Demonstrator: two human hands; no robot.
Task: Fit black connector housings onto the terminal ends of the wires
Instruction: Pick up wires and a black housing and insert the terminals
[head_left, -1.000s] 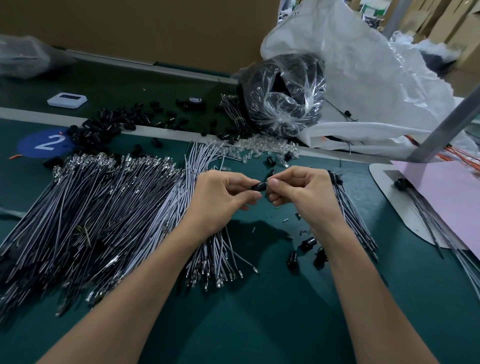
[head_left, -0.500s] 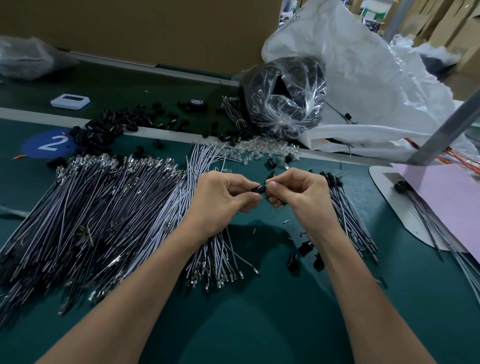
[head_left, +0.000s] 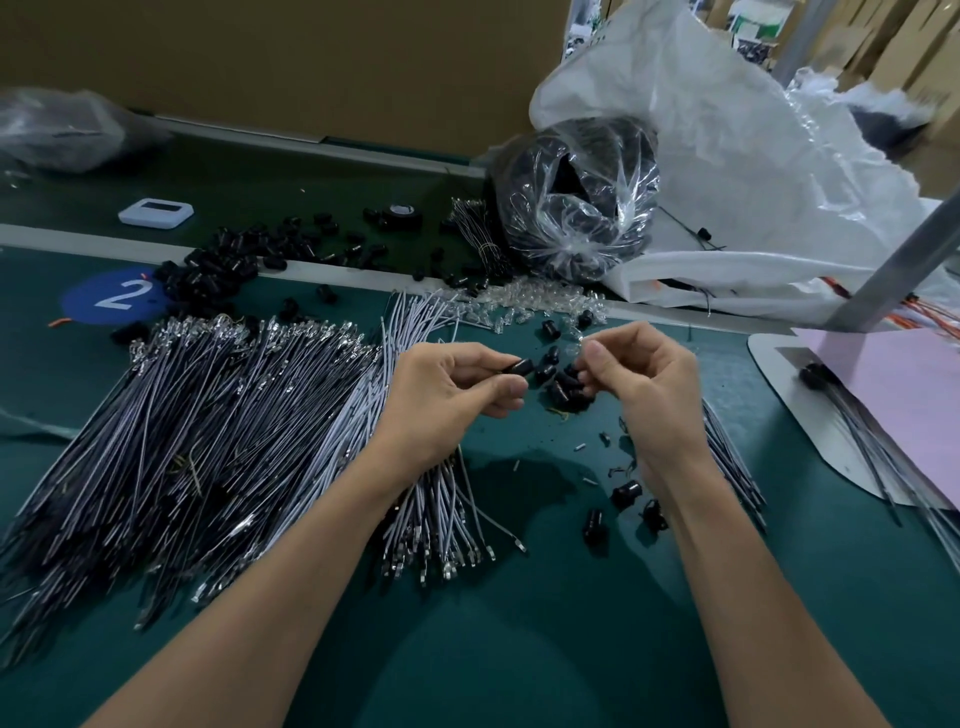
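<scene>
I am pinching a black connector housing (head_left: 519, 367) between the thumb and forefinger of my left hand (head_left: 447, 400). Its long axis is lying left to right, with the free end pointing right. My right hand (head_left: 649, 384) is hovering just right of it, not touching, fingers curled. I cannot tell whether they are gripping anything. I am judging that any terminal needs feeding leftward along that axis.

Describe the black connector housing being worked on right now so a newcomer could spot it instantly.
Start at the big fan of grey wires covering the left of the green table; the left hand hovers at its right edge. The black connector housing is the short cylinder pinched in that hand's grip, the only one lifted alone rather than lying loose or clustered.
</scene>
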